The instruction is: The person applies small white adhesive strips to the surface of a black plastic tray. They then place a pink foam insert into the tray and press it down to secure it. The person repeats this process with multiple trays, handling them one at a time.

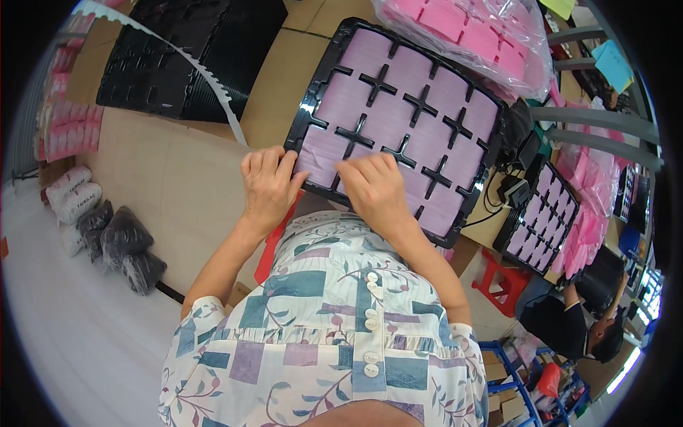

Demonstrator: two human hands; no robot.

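A black plastic tray [311, 95] with cross-shaped dividers lies in front of me, tilted in view. Pale pink-purple sheets [345, 99] fill its compartments. At the tray's near left corner, my left hand [266, 186] is closed on the edge, with its thumb on the near side. My right hand [377, 191] is over the near edge, its fingers curled down onto the sheet in the near left compartment. That sheet looks creased between my hands. Whatever the right fingertips pinch is hidden under them.
Stacked black trays [160, 64] stand at the far left. A clear bag of pink pieces [469, 35] lies beyond my tray. To the right are another filled tray [544, 213], black cables, a red stool [501, 281] and a co-worker [569, 320]. Dark bags [128, 238] rest on the left floor.
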